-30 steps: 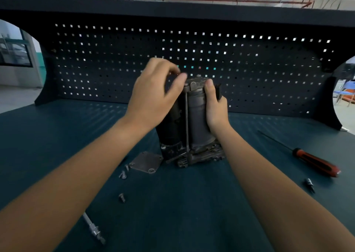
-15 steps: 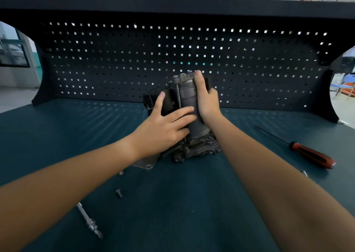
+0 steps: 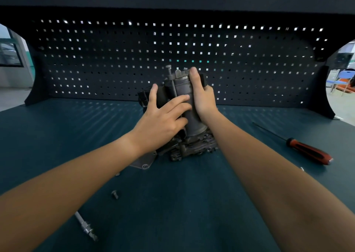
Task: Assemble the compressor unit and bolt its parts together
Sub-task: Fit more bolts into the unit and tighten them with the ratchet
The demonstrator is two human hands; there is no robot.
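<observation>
Dark teal counter [image 3: 172, 223] runs from the near edge to the back panel. Nearest, well to the near-left of the compressor unit [image 3: 193, 121], lies a long bolt [image 3: 85, 225]; a short bolt [image 3: 114, 194] lies closer to the unit, and a flat metal plate [image 3: 143, 162] sits at its near-left foot, partly under the left forearm. The unit stands upright mid-counter. The left hand [image 3: 163, 123] lies open against it — fingers straight across the grey cylinder, thumb raised on the black part beside. The right hand [image 3: 202, 100] grips the cylinder's right side, thumb pointing up. Right of the unit, well apart, lies a red-handled screwdriver [image 3: 307, 152]; behind the unit stands the black pegboard [image 3: 249, 59].
</observation>
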